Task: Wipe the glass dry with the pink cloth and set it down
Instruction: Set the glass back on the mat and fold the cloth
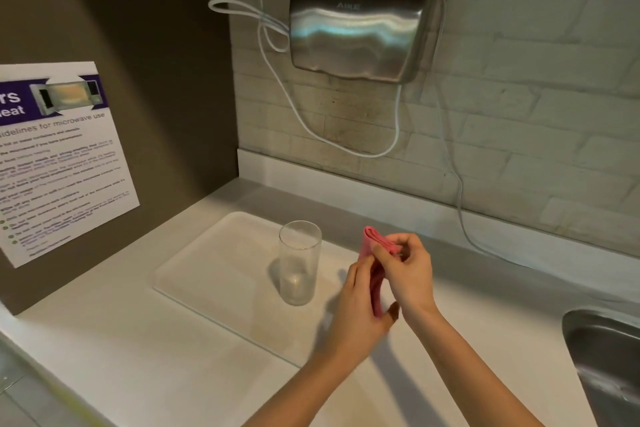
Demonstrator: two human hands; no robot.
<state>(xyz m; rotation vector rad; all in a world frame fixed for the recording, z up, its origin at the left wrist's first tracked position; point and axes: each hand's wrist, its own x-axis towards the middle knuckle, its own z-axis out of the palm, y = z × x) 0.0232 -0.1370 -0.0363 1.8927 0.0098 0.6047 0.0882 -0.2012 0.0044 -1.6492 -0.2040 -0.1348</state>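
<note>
A clear glass [300,263] stands upright on a white tray [214,274] at a pale kitchen counter [145,357], near the tray's right edge and free of either hand. Just to its right, above the bare counter, a person holds a folded pink cloth [375,263] between both hands, well clear of the glass.

The left hand [356,308] grips the lower part of the cloth, thumb and fingers closed around the fold so that the cloth's lower end shows by the thumb. The right hand [407,270] pinches the upper part, fingertips drawn together on the cloth near its top, where a rounded pink fold rises above the knuckles. Both forearms reach in from the counter's near edge, the wrists close together.

The tray lies at a slant across the counter's left half, its far corner toward the back wall. At the counter's right end, the rim of a steel sink [602,357] shows. On the pale brick wall behind hangs a metal hand dryer [360,28], its white cable [311,135] looping down below it and another run trailing down to the counter's back edge. On the dark panel at the counter's left end is a printed notice [62,163] on microwave use.
</note>
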